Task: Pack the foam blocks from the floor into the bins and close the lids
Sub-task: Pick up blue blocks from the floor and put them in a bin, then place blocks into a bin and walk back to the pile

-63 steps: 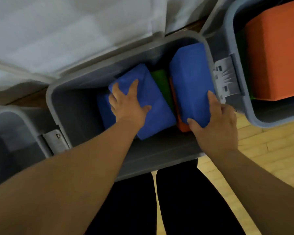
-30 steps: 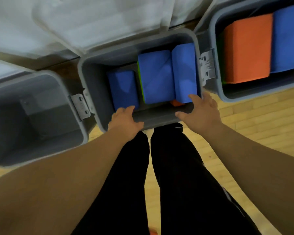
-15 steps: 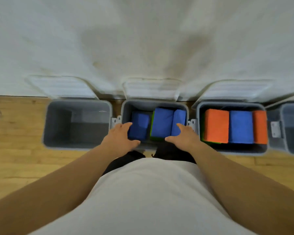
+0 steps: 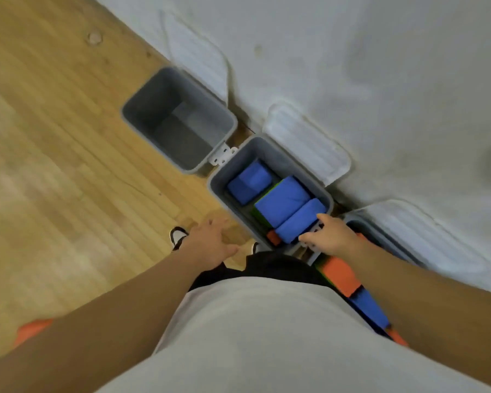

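- The left hand (image 4: 210,246) is hanging over the wood floor (image 4: 54,165). Its fingers are reaching out straight and wide, and it is holding nothing.
- The right hand (image 4: 333,236) is hovering at the near right corner of the middle bin (image 4: 217,182). Its fingers are bending only a little, and its thumb is sticking out to the side. It is gripping nothing that I can see. I cannot tell if it is touching the rim.
- The middle bin is sitting open by the white wall (image 4: 380,66). Its middle lid (image 4: 306,143) is leaning back on the wall.
- Three blue foam blocks are lying in this bin. The far blue block (image 4: 248,181) is lying at the left end, and the big blue block (image 4: 281,201) is lying in the middle. The long blue block (image 4: 299,224) is lying just beside the right hand.
- A green block (image 4: 257,214) is peeking out from under the big blue block.
- A small orange bit (image 4: 273,236) is showing by the near wall of the bin.
- The right bin (image 4: 352,217) is hiding mostly behind the right arm. An orange block (image 4: 339,275) and a dark blue block (image 4: 369,307) are sitting in it. Its right lid (image 4: 425,239) is standing open too.
- The left bin (image 4: 125,112) is sitting open beside the middle bin, with its left lid (image 4: 196,58) leaning on the wall.
- A floor orange block (image 4: 31,330) is lying on the wood floor, partly behind the left arm.
- A shoe (image 4: 177,236) is poking out near the left hand.
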### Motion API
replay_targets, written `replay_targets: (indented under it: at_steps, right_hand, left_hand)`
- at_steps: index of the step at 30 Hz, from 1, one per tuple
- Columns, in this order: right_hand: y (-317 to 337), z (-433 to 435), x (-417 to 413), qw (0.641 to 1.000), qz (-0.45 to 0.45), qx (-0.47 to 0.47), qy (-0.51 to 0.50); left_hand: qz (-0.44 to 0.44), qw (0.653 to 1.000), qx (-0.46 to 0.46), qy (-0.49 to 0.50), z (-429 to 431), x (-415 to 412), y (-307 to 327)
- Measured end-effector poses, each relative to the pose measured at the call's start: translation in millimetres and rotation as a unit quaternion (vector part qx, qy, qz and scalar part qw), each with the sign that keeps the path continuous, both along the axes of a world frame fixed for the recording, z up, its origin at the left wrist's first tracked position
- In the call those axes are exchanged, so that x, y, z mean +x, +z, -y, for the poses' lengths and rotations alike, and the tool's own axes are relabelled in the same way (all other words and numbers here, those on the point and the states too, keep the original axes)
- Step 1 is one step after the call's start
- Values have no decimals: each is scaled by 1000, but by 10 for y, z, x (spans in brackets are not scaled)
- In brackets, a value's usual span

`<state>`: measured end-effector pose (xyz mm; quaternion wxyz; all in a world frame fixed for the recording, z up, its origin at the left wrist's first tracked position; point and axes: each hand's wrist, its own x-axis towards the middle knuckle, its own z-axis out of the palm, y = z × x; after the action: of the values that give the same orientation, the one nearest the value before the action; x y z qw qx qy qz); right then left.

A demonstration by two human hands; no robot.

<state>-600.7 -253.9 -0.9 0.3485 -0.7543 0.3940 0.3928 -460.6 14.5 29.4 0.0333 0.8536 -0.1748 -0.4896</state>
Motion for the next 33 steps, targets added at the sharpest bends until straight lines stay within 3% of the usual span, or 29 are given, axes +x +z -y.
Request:
replay_targets:
  at_steps: [5, 8, 13, 18, 23, 28, 33]
  right_hand:
    - [-25, -483, 349, 977, -39, -10, 212]
    - [-1, -1043, 579, 945, -42, -11, 323]
    - [101, -2427, 659, 865, -44, 28, 499]
    - [191, -4044, 7, 743, -38, 59, 666]
    - [262, -5454, -1258, 646, -15, 107, 756]
    - [367, -6386, -2311, 579, -3, 106, 808]
    - [461, -7060, -2881, 543, -21, 63, 837]
  left_hand:
    - [-8, 980, 7, 200, -736, -670, 73]
    - [-27, 937, 20, 349, -1288, -1294, 40]
    - [-45, 811, 32, 582, -2035, -2658, 38]
    - [-36, 640, 21, 768, -2461, -4153, 74]
    - [-37, 504, 5, 863, -2827, -5460, 5]
    - [-45, 436, -6, 899, -3350, -6471, -25]
    - [-36, 379, -37, 924, -3903, -7070, 22]
